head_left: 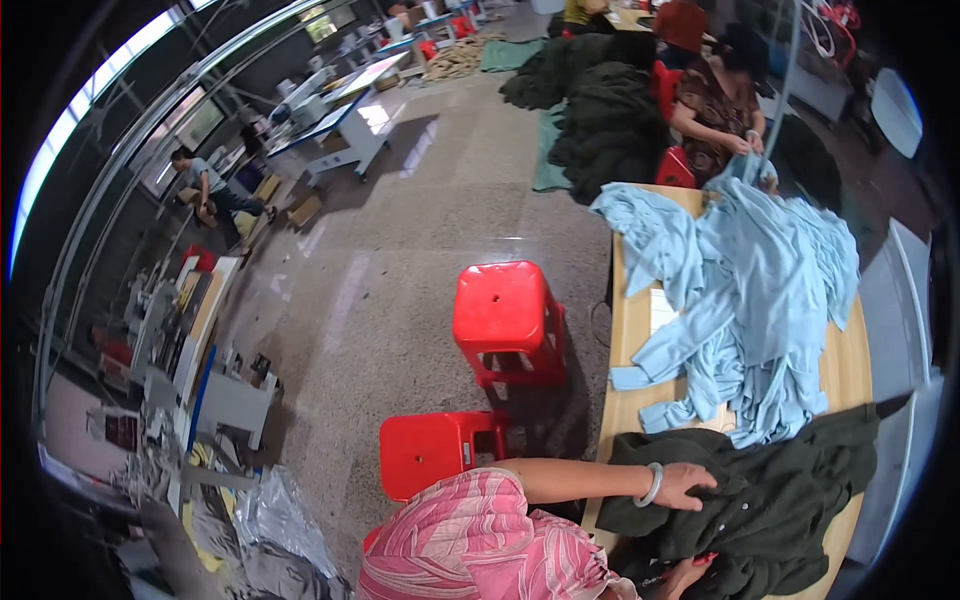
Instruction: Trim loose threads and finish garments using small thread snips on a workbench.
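A dark green buttoned garment (pixel 770 500) lies rumpled on the near end of the wooden table. My left hand (pixel 685 485), with a pale bangle (pixel 652 484) at the wrist, rests on this cloth with its fingers apart. Lower down, at the bottom edge of the picture, my right hand (pixel 684 577) is closed around a small red object (pixel 706 559), whose kind I cannot make out. Part of that hand is cut off by the frame and my pink patterned sleeve (pixel 480 535). Just beyond the dark garment, light blue garments (pixel 765 280) are heaped on the table.
Red plastic stools (pixel 497 300) stand left of the table (pixel 630 330). Across the table's far end, a seated person (pixel 718 110) handles light blue cloth. Dark garment piles (pixel 610 130) lie on the floor behind. Machine tables (pixel 330 135) line the left, where another person (pixel 215 190) sits.
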`<act>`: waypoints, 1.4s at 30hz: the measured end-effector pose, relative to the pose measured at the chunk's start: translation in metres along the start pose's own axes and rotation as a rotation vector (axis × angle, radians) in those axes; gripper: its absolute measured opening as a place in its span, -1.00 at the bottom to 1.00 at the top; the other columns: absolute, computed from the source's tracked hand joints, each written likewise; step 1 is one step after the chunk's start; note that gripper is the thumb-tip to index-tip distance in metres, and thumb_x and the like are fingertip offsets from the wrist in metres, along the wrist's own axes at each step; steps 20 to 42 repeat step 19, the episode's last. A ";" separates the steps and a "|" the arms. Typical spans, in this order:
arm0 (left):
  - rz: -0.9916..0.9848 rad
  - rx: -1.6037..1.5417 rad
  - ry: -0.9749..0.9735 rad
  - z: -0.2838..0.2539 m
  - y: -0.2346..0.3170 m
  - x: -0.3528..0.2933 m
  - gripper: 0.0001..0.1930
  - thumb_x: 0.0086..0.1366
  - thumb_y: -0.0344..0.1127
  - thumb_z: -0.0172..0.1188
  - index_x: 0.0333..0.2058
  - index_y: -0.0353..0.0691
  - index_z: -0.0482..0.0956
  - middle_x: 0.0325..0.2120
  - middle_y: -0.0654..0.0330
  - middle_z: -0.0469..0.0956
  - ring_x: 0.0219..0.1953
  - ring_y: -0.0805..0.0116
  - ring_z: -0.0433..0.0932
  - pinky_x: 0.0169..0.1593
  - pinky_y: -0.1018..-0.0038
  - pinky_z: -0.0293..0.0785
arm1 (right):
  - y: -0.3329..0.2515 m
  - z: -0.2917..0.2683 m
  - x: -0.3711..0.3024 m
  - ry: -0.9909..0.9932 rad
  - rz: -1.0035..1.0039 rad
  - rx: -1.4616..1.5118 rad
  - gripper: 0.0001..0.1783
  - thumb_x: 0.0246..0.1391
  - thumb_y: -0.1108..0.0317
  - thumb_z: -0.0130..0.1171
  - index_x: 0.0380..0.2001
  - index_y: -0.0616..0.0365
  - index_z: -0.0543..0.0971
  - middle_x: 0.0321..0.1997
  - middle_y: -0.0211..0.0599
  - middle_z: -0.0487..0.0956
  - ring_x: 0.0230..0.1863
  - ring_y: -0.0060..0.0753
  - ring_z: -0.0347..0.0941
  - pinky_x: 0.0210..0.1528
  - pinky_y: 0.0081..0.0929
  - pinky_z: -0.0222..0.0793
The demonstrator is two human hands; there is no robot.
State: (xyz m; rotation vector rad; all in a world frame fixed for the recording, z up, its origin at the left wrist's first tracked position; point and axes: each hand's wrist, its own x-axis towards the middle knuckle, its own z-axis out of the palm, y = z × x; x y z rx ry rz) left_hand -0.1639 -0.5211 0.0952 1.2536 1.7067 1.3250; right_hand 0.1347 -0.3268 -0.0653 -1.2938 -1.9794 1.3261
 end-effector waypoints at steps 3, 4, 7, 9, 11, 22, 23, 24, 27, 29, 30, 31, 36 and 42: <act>0.097 0.020 0.011 0.023 -0.001 -0.049 -0.47 -0.01 -0.15 0.30 -0.11 -0.37 0.49 -0.31 -0.02 0.55 -0.23 0.07 0.54 -0.10 0.27 0.45 | -0.034 -0.008 -0.023 -0.033 0.018 0.076 -0.41 0.07 0.50 0.17 0.16 0.43 0.25 0.14 0.04 0.39 0.06 -0.18 0.33 0.18 -0.33 0.19; 0.098 0.022 0.028 0.024 0.007 -0.060 -0.47 -0.01 -0.15 0.30 -0.11 -0.37 0.49 -0.31 -0.02 0.55 -0.23 0.07 0.54 -0.10 0.27 0.45 | -0.050 -0.008 -0.035 -0.034 0.031 0.098 -0.39 0.07 0.51 0.19 0.17 0.42 0.25 0.14 0.02 0.39 0.05 -0.19 0.32 0.18 -0.33 0.18; 0.112 -0.283 0.028 0.018 0.052 -0.089 -0.57 0.08 -0.22 0.29 -0.13 -0.39 0.49 -0.43 0.16 0.57 -0.36 0.41 0.54 -0.24 0.48 0.47 | -0.112 -0.001 -0.104 -0.001 0.110 0.157 -0.36 0.05 0.53 0.22 0.19 0.39 0.24 0.14 -0.02 0.38 0.04 -0.22 0.31 0.18 -0.33 0.17; 0.140 -0.525 0.026 -0.003 0.095 -0.100 -0.69 0.21 -0.28 0.23 -0.14 -0.36 0.50 -0.39 0.25 0.58 -0.32 0.52 0.53 -0.23 0.55 0.46 | -0.083 0.004 -0.095 0.007 0.036 0.166 -0.34 0.05 0.54 0.17 0.22 0.35 0.20 0.15 -0.07 0.38 0.07 -0.21 0.32 0.19 -0.32 0.20; 0.203 -0.820 0.061 -0.016 0.123 -0.114 -0.70 0.28 -0.30 0.19 -0.07 -0.33 0.49 -0.27 0.21 0.59 -0.18 0.49 0.54 -0.05 0.52 0.45 | -0.054 -0.006 -0.079 -0.054 -0.136 0.176 -0.31 0.07 0.56 0.07 0.28 0.28 0.13 0.17 -0.16 0.38 0.14 -0.20 0.34 0.20 -0.32 0.24; 0.601 -0.644 0.382 -0.136 0.210 -0.260 -0.36 0.22 0.08 0.21 0.05 -0.40 0.43 0.00 -0.11 0.46 0.08 0.03 0.44 0.20 0.17 0.28 | -0.350 0.287 -0.075 -0.792 -0.464 0.076 -0.25 0.10 0.43 0.11 0.34 -0.09 0.11 0.37 -0.11 0.18 0.31 -0.12 0.24 0.28 -0.37 0.15; 0.601 -0.644 0.382 -0.136 0.210 -0.260 -0.36 0.22 0.08 0.21 0.05 -0.40 0.43 0.00 -0.11 0.46 0.08 0.03 0.44 0.20 0.17 0.28 | -0.350 0.287 -0.075 -0.792 -0.464 0.076 -0.25 0.10 0.43 0.11 0.34 -0.09 0.11 0.37 -0.11 0.18 0.31 -0.12 0.24 0.28 -0.37 0.15; 0.601 -0.644 0.382 -0.136 0.210 -0.260 -0.36 0.22 0.08 0.21 0.05 -0.40 0.43 0.00 -0.11 0.46 0.08 0.03 0.44 0.20 0.17 0.28 | -0.350 0.287 -0.075 -0.792 -0.464 0.076 -0.25 0.10 0.43 0.11 0.34 -0.09 0.11 0.37 -0.11 0.18 0.31 -0.12 0.24 0.28 -0.37 0.15; 0.601 -0.644 0.382 -0.136 0.210 -0.260 -0.36 0.22 0.08 0.21 0.05 -0.40 0.43 0.00 -0.11 0.46 0.08 0.03 0.44 0.20 0.17 0.28 | -0.350 0.287 -0.075 -0.792 -0.464 0.076 -0.25 0.10 0.43 0.11 0.34 -0.09 0.11 0.37 -0.11 0.18 0.31 -0.12 0.24 0.28 -0.37 0.15; 0.601 -0.644 0.382 -0.136 0.210 -0.260 -0.36 0.22 0.08 0.21 0.05 -0.40 0.43 0.00 -0.11 0.46 0.08 0.03 0.44 0.20 0.17 0.28 | -0.350 0.287 -0.075 -0.792 -0.464 0.076 -0.25 0.10 0.43 0.11 0.34 -0.09 0.11 0.37 -0.11 0.18 0.31 -0.12 0.24 0.28 -0.37 0.15; 0.601 -0.644 0.382 -0.136 0.210 -0.260 -0.36 0.22 0.08 0.21 0.05 -0.40 0.43 0.00 -0.11 0.46 0.08 0.03 0.44 0.20 0.17 0.28 | -0.350 0.287 -0.075 -0.792 -0.464 0.076 -0.25 0.10 0.43 0.11 0.34 -0.09 0.11 0.37 -0.11 0.18 0.31 -0.12 0.24 0.28 -0.37 0.15; 0.601 -0.644 0.382 -0.136 0.210 -0.260 -0.36 0.22 0.08 0.21 0.05 -0.40 0.43 0.00 -0.11 0.46 0.08 0.03 0.44 0.20 0.17 0.28 | -0.350 0.287 -0.075 -0.792 -0.464 0.076 -0.25 0.10 0.43 0.11 0.34 -0.09 0.11 0.37 -0.11 0.18 0.31 -0.12 0.24 0.28 -0.37 0.15; 0.601 -0.644 0.382 -0.136 0.210 -0.260 -0.36 0.22 0.08 0.21 0.05 -0.40 0.43 0.00 -0.11 0.46 0.08 0.03 0.44 0.20 0.17 0.28 | -0.350 0.287 -0.075 -0.792 -0.464 0.076 -0.25 0.10 0.43 0.11 0.34 -0.09 0.11 0.37 -0.11 0.18 0.31 -0.12 0.24 0.28 -0.37 0.15; 0.601 -0.644 0.382 -0.136 0.210 -0.260 -0.36 0.22 0.08 0.21 0.05 -0.40 0.43 0.00 -0.11 0.46 0.08 0.03 0.44 0.20 0.17 0.28 | -0.350 0.287 -0.075 -0.792 -0.464 0.076 -0.25 0.10 0.43 0.11 0.34 -0.09 0.11 0.37 -0.11 0.18 0.31 -0.12 0.24 0.28 -0.37 0.15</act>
